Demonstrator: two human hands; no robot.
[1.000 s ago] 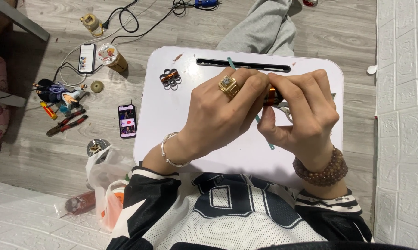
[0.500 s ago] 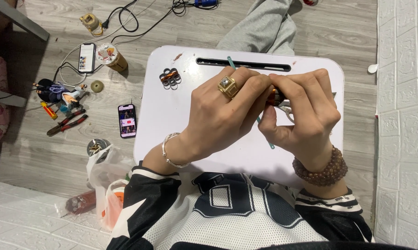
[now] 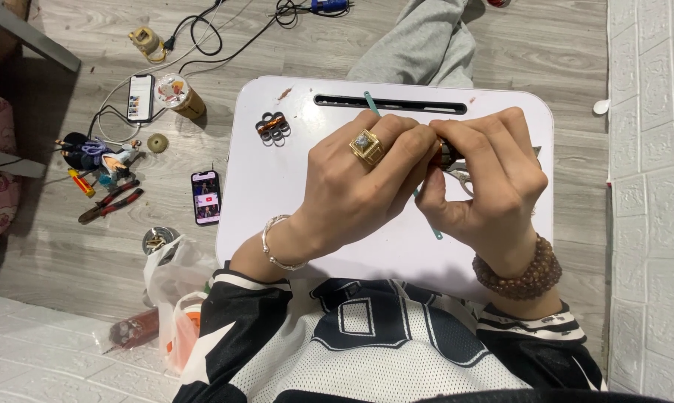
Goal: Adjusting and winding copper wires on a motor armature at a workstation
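Note:
Both my hands meet over a white lap table [image 3: 292,216]. My left hand [image 3: 359,183], with a gold ring and a thin bracelet, pinches a small reddish-brown and metal part [image 3: 445,155] at its fingertips. Closed on the same part from the right is my right hand [image 3: 486,186], which wears a bead bracelet; most of the part is hidden by fingers. A thin teal stick [image 3: 431,230] lies on the table under my hands. A small copper-wound coil piece [image 3: 272,127] sits on the table's left side, apart from both hands.
On the wooden floor to the left lie two phones [image 3: 206,197] [image 3: 140,97], pliers [image 3: 111,207], a screwdriver [image 3: 82,182], a cup [image 3: 180,95], cables [image 3: 202,33] and a plastic bag [image 3: 176,298]. A grey-trousered leg [image 3: 426,41] stretches beyond the table. White brick wall panels [image 3: 650,186] stand on the right.

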